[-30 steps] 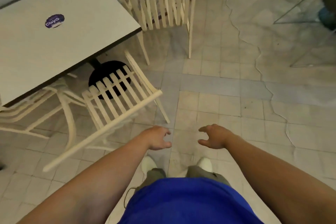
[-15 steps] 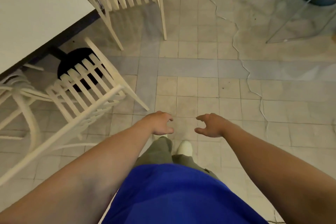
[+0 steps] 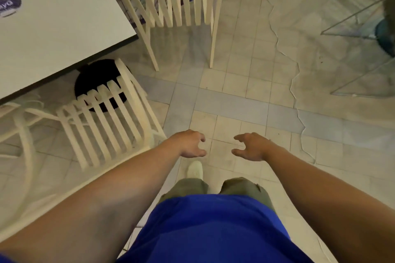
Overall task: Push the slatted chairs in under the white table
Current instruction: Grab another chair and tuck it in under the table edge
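Cream slatted chair [image 3: 106,121] sits at the white table's [image 3: 64,28] near edge, backrest toward the camera, seat mostly tucked under the tabletop; its top rail is hidden behind the left forearm. Second slatted chair [image 3: 173,0] stands at the table's far corner, apart from the edge, not tucked in; top of its back is near the frame edge, front legs hidden by the slats. Third curved chair frame [image 3: 19,126] at far left, partly cut off and blurred, shape hard to read. Black round table base [image 3: 94,79] shows through the near chair's slats. Table is cut off at top and left; purple sticker [image 3: 8,4] is half out of frame, text unreadable.

Left hand [image 3: 189,144] is empty, fingers loosely curled, hovering over the tiled floor [image 3: 245,83] just right of the near chair, not touching it. Right hand [image 3: 251,146] likewise empty, fingers spread and curled, near the left hand. One pale shoe [image 3: 195,169] is visible; the other is hidden by the trouser leg. Thin cable [image 3: 292,79] snakes across the floor. Glass panels [image 3: 359,25] at right are faint, edges only.
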Demonstrator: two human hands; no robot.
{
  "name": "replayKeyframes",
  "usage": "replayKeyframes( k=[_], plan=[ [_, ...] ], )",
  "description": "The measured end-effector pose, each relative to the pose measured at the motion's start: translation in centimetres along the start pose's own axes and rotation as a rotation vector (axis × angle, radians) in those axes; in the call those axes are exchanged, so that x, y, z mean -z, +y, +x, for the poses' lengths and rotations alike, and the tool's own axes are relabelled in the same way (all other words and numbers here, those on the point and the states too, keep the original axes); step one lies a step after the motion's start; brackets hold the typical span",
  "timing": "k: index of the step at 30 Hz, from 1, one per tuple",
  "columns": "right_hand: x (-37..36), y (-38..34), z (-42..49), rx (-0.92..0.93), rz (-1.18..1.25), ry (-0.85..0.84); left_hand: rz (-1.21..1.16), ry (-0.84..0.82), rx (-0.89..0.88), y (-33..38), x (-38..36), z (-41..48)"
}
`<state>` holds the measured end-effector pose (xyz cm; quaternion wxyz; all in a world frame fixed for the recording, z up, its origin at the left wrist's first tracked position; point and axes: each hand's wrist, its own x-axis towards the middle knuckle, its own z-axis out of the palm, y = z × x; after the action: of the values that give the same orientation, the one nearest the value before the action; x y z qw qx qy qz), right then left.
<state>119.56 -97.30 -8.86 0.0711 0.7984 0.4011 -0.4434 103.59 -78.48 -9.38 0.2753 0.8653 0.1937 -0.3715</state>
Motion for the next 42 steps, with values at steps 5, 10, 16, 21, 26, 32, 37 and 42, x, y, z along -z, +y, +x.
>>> replayKeyframes(
  k=[5, 10, 16, 21, 26, 32, 37, 42],
  plan=[
    [6.0, -0.2, 3.8, 0.036, -0.041, -0.017, -0.045, 0.001, 0.033, -1.6, 4.9, 2.7],
    [12.6, 1.0, 8.3, 0.092, -0.091, -0.002, -0.098, 0.031, 0.078, -1.9, 9.9, 6.1],
    [22.4, 3.4, 13.8, 0.183, -0.190, -0.032, -0.219, 0.107, 0.167, -0.4, 16.5, 10.4],
    [29.7, 4.8, 17.5, 0.243, -0.285, -0.018, -0.302, 0.170, 0.217, 1.3, 21.1, 13.0],
    [34.6, 4.3, 20.9, 0.287, -0.348, -0.027, -0.309, 0.202, 0.239, 0.2, 25.8, 15.1],
    [40.1, 0.0, 27.0, 0.345, -0.342, 0.016, -0.292, 0.261, 0.256, -6.2, 32.9, 17.8],
    [43.9, -4.7, 32.2, 0.356, -0.264, 0.152, -0.260, 0.303, 0.242, -12.8, 40.1, 19.8],
    [48.6, -9.9, 35.2, 0.360, -0.144, 0.364, -0.191, 0.398, 0.182, -18.7, 48.0, 20.9]
  ],
)
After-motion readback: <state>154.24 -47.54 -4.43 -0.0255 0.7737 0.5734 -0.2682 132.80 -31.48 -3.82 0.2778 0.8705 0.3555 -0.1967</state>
